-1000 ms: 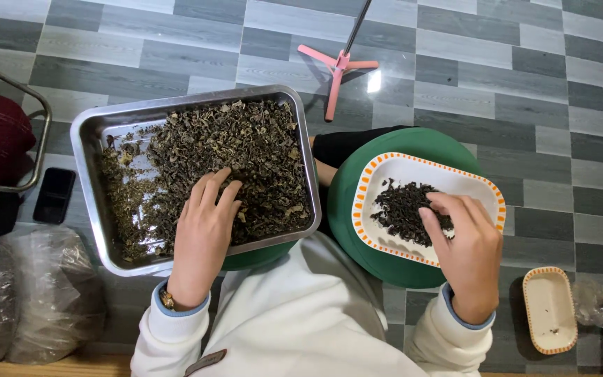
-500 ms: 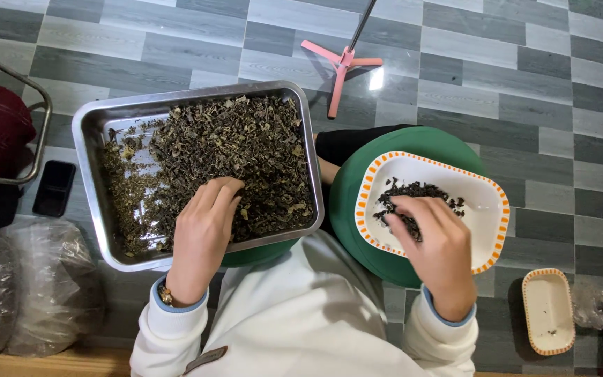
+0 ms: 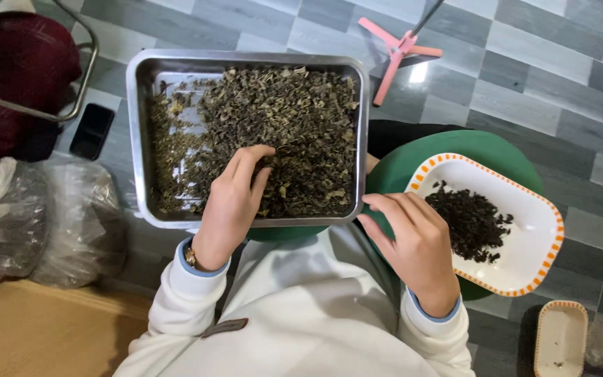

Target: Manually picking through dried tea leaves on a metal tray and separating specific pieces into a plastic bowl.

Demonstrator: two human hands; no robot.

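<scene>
The left hand (image 3: 235, 199) rests with loose fingers in the dried leaves (image 3: 273, 132) filling the metal tray (image 3: 246, 59); right of the tray, the right hand (image 3: 417, 248) is half-open and empty, and the white dish (image 3: 525, 265) holds only a small dark pile, so most seems unsorted

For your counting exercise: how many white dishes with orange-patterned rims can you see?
2. The large dish holding dark dried pieces sits right of the right hand; the small dish lies at the bottom right corner.

The person wears a white long-sleeved top with pale blue cuffs showing at both wrists. A small dark tab sits on the front of the top. A gold-coloured watch band circles the wrist of the left hand (image 3: 228, 209); the right hand (image 3: 417, 244) is bare.
</scene>
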